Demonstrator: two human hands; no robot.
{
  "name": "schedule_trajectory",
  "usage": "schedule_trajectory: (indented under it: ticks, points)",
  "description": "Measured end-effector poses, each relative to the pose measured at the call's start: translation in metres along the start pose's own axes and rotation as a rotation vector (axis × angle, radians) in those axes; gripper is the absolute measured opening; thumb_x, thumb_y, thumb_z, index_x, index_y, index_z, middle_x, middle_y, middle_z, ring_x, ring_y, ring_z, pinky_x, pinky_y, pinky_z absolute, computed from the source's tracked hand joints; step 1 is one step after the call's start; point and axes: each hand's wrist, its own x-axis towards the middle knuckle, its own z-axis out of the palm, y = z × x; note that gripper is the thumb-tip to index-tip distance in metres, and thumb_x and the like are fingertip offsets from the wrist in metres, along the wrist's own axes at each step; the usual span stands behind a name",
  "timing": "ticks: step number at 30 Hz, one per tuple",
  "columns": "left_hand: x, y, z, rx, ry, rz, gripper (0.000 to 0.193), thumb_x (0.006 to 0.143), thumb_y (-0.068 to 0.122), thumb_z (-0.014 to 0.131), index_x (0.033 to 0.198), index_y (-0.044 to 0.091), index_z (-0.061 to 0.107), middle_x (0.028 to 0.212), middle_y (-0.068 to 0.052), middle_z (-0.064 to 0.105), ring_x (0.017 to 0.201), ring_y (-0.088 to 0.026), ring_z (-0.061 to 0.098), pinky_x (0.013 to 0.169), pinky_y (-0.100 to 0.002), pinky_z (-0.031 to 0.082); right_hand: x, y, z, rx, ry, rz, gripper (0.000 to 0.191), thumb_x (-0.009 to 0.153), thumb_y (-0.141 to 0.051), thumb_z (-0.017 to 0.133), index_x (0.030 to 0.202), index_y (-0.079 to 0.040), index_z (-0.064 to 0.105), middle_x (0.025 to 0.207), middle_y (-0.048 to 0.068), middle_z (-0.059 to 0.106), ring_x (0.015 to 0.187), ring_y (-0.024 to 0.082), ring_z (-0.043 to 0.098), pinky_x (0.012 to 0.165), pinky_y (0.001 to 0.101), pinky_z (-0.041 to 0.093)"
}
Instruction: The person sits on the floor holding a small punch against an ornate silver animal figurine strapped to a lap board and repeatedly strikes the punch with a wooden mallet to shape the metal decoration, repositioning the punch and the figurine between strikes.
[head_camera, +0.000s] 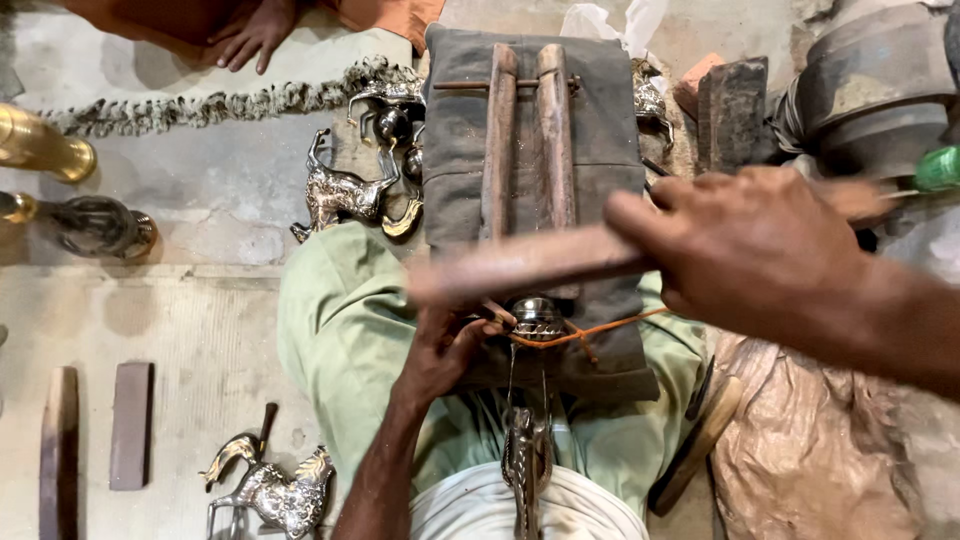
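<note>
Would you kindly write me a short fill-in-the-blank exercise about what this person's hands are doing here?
1. The right hand grips a long ____ stick.
2. The left hand steadies a shiny rounded metal piece tied with ____ string.
3. Two wooden bars lie on a folded ____ cloth.

Missing words: wooden; orange; grey

Concrete floor (200, 180); metal horse figurines (278, 495); wooden blocks (131, 425); brass vases (40, 145)

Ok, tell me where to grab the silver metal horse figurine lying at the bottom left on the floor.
Take the silver metal horse figurine by its body, coming from above. It lies flat on the grey concrete floor with open space around it; its legs and curved neck look thin and awkward to pinch, while the trunk is its broadest part. Probably a job for the left hand, which is nearer.
</note>
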Motion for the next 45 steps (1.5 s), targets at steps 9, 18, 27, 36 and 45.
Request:
schedule_trajectory:
  ticks: [9, 18, 27, 36, 45]
  points:
    - [0.006, 0.004, 0.013, -0.126, 0.209, 0.142, 0.028, 0.098, 0.006, 0.068, 0.123, 0.006, 0.057, 0.107, -0.011, 0.074, 0.100, -0.020, 0.074, 0.089, -0.033, 0.060, -0.035, -0.042, 0.115, 0.389, 0.216, -0.137, 0.056, 0.083, -0.030, 0.072, 0.136, -0.024, 0.054, 0.103, 0.006, 0.070, 0.085, 0.026, 0.072, 0.069, 0.0447, 0.059]
    - [-0.115, 0.050, 0.037, 0.177, -0.056, -0.317, 0.079, 0.092, 0.034, 0.073, 0.156, 0.006, 0.036, 0.141, -0.010, 0.057, 0.134, -0.020, 0.054, 0.114, -0.037, 0.041, -0.053, -0.163, 0.188, 2.487, 0.095, -1.015, 0.036, 0.094, -0.029, 0.074, 0.110, 0.000, 0.061, 0.148, 0.040, 0.052, 0.082, 0.017, 0.068, 0.078, 0.0263, 0.055]
    - [-0.105, 0.022, 0.042, 0.289, -0.125, -0.043, 0.104, 0.077, 0.020, 0.098, 0.148, 0.006, 0.022, 0.145, -0.014, 0.061, 0.132, -0.023, 0.056, 0.117, -0.037, 0.044, -0.046, -0.122, 0.159, 1.867, 0.640, 0.185, 0.045, 0.073, -0.009, 0.083, 0.116, -0.005, 0.069, 0.101, 0.004, 0.068, 0.090, 0.012, 0.065, 0.081, 0.0294, 0.053]
    - [-0.094, 0.103, 0.050, 0.741, -0.165, -0.050, 0.084, 0.065, 0.033, 0.096, 0.126, 0.003, 0.047, 0.106, -0.014, 0.064, 0.096, -0.027, 0.064, 0.088, -0.041, 0.055, -0.033, -0.078, 0.174, 1.722, 0.372, 0.390, 0.046, 0.084, -0.023, 0.088, 0.110, 0.007, 0.064, 0.089, 0.007, 0.060, 0.081, 0.018, 0.056, 0.071, 0.0361, 0.050]
    - [-0.027, 0.222, 0.088, 1.232, -0.474, -0.098, 0.082, 0.071, 0.047, 0.086, 0.126, 0.001, 0.045, 0.076, -0.012, 0.058, 0.065, -0.028, 0.058, 0.059, -0.047, 0.046, -0.049, -0.050, 0.135, 1.690, 0.588, 0.265, 0.038, 0.085, -0.029, 0.085, 0.103, -0.003, 0.064, 0.084, 0.001, 0.057, 0.076, 0.012, 0.053, 0.068, 0.0308, 0.047]
